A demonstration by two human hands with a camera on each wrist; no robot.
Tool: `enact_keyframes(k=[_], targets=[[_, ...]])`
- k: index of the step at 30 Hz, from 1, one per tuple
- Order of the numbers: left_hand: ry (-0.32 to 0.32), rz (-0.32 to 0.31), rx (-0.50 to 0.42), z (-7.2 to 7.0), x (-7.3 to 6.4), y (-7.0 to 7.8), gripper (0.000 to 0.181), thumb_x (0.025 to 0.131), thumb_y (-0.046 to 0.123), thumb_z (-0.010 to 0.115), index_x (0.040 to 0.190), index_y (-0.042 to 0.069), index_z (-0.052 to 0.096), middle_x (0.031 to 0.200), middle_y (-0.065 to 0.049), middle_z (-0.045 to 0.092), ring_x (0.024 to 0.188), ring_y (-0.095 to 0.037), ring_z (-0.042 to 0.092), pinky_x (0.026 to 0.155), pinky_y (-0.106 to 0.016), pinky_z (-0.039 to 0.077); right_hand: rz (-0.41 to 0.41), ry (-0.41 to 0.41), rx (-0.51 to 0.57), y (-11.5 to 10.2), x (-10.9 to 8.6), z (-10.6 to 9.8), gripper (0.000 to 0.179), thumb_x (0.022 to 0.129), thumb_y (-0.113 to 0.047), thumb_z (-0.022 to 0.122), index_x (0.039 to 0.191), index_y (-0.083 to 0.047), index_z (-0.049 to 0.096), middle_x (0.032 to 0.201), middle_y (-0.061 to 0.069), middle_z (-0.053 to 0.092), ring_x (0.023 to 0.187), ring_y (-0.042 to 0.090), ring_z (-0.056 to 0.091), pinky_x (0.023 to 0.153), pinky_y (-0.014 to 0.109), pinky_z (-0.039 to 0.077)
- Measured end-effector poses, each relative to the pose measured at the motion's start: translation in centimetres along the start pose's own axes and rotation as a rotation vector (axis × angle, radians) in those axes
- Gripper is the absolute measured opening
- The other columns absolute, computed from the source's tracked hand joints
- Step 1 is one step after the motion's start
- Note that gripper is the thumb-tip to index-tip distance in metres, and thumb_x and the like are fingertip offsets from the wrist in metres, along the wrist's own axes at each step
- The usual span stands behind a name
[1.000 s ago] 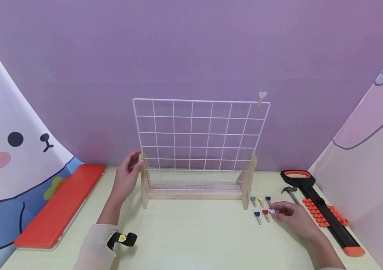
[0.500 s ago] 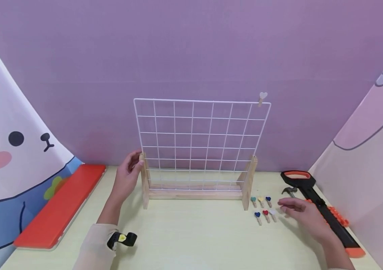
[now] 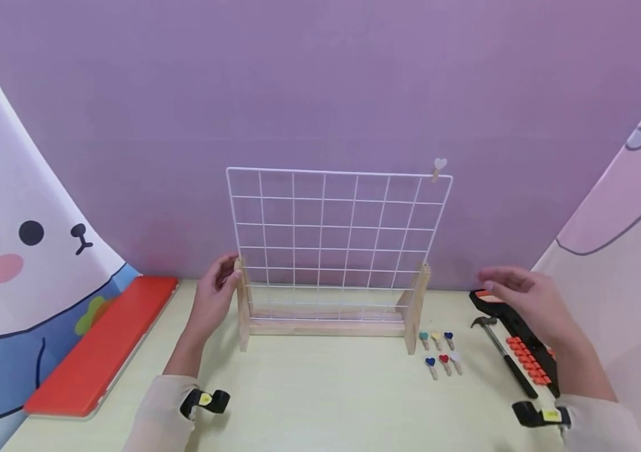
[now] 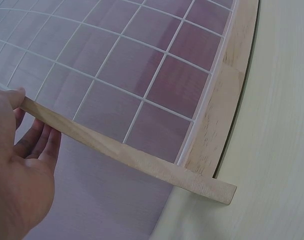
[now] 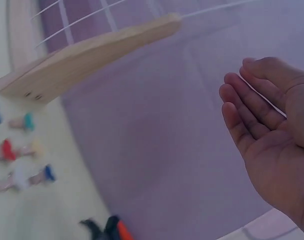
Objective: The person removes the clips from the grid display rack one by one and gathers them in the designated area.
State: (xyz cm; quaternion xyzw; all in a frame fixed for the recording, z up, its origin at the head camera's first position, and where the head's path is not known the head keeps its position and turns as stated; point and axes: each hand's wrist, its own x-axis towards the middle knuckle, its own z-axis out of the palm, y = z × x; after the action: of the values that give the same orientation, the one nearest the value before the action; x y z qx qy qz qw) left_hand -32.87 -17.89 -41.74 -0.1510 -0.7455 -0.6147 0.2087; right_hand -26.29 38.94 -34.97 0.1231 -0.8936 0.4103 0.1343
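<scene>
A white wire grid (image 3: 331,171) stands upright in a wooden base (image 3: 326,328) near the back of the table. My left hand (image 3: 211,300) grips the top of the stand's left wooden post (image 4: 126,150), thumb on one side and fingers on the other. A small peg with a white heart (image 3: 440,164) is clipped on the grid's top wire near the right corner. My right hand (image 3: 537,304), holding nothing, is raised to the right of the grid with fingers slightly bent. Below and left of it, several heart pegs lie on the table, among them a red-heart peg (image 3: 444,361).
A claw hammer (image 3: 503,355) lies to the right of the pegs. Beside it is a long black tool with orange parts (image 3: 529,361), partly hidden by my right arm. A red flat case (image 3: 105,345) lies at the left. A purple wall (image 3: 320,81) rises behind the stand.
My right hand has moved away from the pegs, up and to the right. The white-heart peg it touched stays on the table. The left hand keeps its grip on the post.
</scene>
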Motion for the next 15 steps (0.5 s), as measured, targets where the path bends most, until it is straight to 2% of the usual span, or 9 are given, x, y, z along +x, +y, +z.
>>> enact_keyframes(k=[6, 15], targets=[[-0.003, 0.0, -0.004, 0.0, 0.0, -0.1, 0.042, 0.107, 0.012, 0.056, 0.146, -0.001, 0.05, 0.139, -0.025, 0.058, 0.112, 0.003, 0.057, 0.096, -0.004, 0.048, -0.033, 0.036, 0.022, -3.6, 2.8, -1.4, 0.034, 0.103, -0.026, 0.065, 0.132, -0.008, 0.066, 0.119, -0.024, 0.071, 0.111, -0.009, 0.063, 0.089, 0.003, 0.049], [-0.003, -0.011, 0.013, 0.0, -0.1, 0.2, 0.043, 0.107, 0.013, 0.056, 0.147, -0.001, 0.049, 0.139, -0.025, 0.058, 0.112, 0.004, 0.057, 0.096, -0.003, 0.047, -0.067, 0.105, 0.11, -7.4, 6.0, -3.0, 0.037, 0.102, -0.025, 0.067, 0.133, -0.005, 0.066, 0.117, -0.019, 0.073, 0.111, -0.001, 0.066, 0.091, 0.005, 0.048]])
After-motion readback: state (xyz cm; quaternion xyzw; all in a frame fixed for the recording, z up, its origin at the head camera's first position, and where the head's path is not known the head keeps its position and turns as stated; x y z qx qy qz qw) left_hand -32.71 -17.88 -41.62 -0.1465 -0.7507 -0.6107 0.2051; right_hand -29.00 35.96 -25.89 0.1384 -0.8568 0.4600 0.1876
